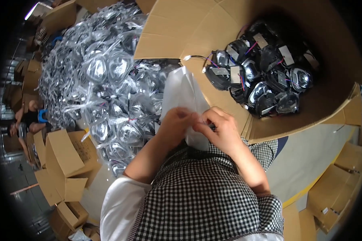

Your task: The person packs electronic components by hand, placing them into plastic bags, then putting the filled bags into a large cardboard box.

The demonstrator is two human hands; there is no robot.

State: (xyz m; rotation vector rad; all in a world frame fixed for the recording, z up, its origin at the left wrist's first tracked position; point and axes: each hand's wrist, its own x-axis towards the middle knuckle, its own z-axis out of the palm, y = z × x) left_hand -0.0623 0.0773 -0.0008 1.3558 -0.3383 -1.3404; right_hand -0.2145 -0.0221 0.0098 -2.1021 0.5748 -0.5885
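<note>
A whitish translucent plastic bag hangs upright before my body, its pointed top leaning over the edge of the big carton. My left hand pinches it at the near side, slightly blurred. Close against it, my right hand grips the same part of the bag, thumb and forefinger together. The fingertips of both hands meet, so the exact hold is partly hidden. The lower end of the bag hangs below my hands against my checked apron. I cannot make out anything inside the bag.
The large open carton at right holds several black lamp-like units with clear lenses and wires. A big heap of bagged units lies at left. Open cardboard boxes stand beyond it, near another person. More boxes stand at lower right.
</note>
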